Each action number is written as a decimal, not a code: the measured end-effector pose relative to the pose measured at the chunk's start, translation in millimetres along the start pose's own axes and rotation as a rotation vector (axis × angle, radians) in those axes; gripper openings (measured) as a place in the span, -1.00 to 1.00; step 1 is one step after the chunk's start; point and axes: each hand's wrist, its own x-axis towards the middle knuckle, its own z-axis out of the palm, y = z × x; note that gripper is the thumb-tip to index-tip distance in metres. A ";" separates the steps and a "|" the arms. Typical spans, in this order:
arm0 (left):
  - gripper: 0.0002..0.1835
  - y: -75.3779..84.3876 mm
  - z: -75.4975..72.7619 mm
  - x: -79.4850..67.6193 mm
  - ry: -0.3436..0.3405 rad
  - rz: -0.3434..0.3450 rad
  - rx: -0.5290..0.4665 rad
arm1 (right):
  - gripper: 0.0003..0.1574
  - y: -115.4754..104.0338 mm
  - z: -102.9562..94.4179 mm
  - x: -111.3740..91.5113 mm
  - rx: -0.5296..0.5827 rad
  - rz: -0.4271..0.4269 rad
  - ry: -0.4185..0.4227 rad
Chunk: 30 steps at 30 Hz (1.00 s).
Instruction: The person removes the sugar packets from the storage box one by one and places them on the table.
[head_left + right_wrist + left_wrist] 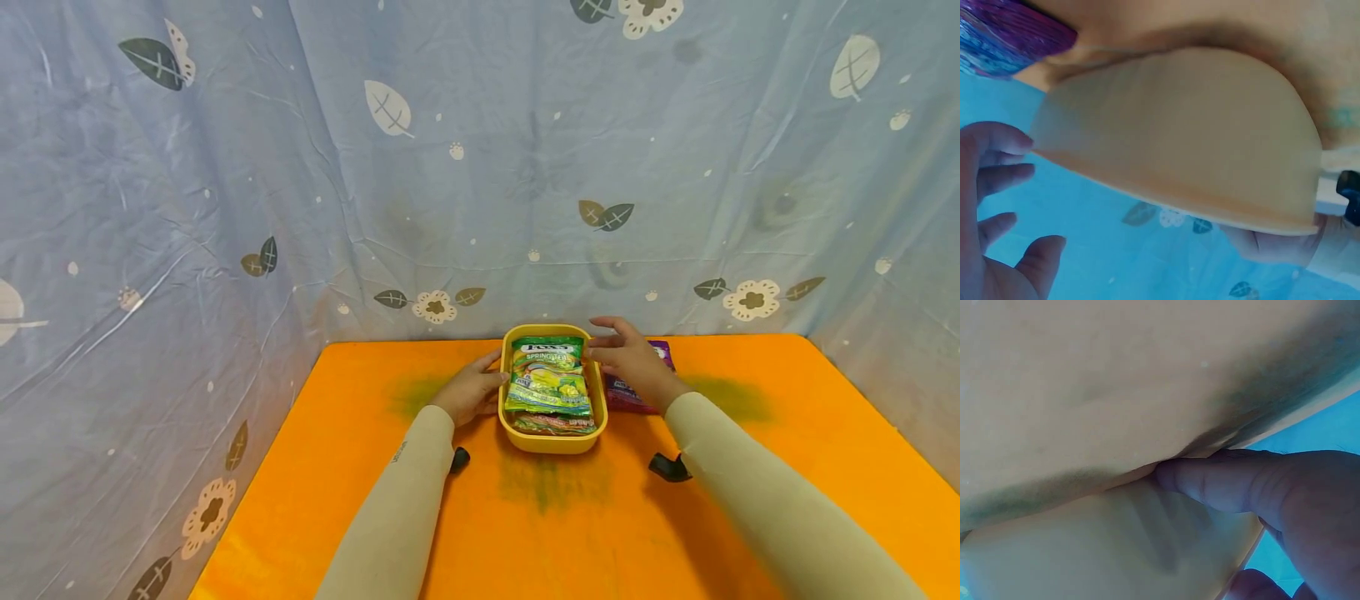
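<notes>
A yellow plastic container in the head view holds candy packets. On top lies a green and yellow Fox's packet, with a reddish packet showing below it. My left hand rests against the container's left side; in the left wrist view its straight thumb touches the outer wall. At the right rim is my right hand, fingers spread and loosely bent, a fingertip at the edge in the right wrist view. Behind that hand, a purple packet lies partly hidden on the table.
An orange table with greenish stains carries everything. Blue-grey curtains printed with leaves and flowers stand behind and at both sides. Black pieces show by both wrists.
</notes>
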 end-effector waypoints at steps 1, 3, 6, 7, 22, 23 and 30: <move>-0.35 -0.3 0.0 0.4 0.000 0.001 0.000 | -0.17 -1.3 1.7 -0.1 -0.006 0.002 0.003; -0.35 -1.1 -0.2 1.1 -0.001 0.002 -0.005 | -0.15 -3.9 4.4 0.1 0.001 -0.006 0.004; -0.35 -2.2 -0.5 2.2 0.000 0.004 -0.012 | -0.12 -7.8 7.5 0.0 0.042 -0.023 -0.018; -0.34 -2.4 -0.7 2.7 -0.001 0.001 -0.013 | -0.11 -8.8 8.4 -0.1 0.052 -0.026 -0.030; -0.34 -1.3 -1.6 3.0 0.021 -0.012 -0.010 | 0.02 -18.6 35.0 -5.9 -0.338 -0.010 -0.100; -0.34 -1.1 -1.4 2.5 0.020 -0.010 -0.011 | 0.03 -19.2 38.0 -6.4 -0.327 0.001 -0.100; -0.34 -0.2 0.5 0.1 -0.008 0.003 -0.010 | -0.01 -17.7 56.7 -8.7 -0.306 -0.020 -0.065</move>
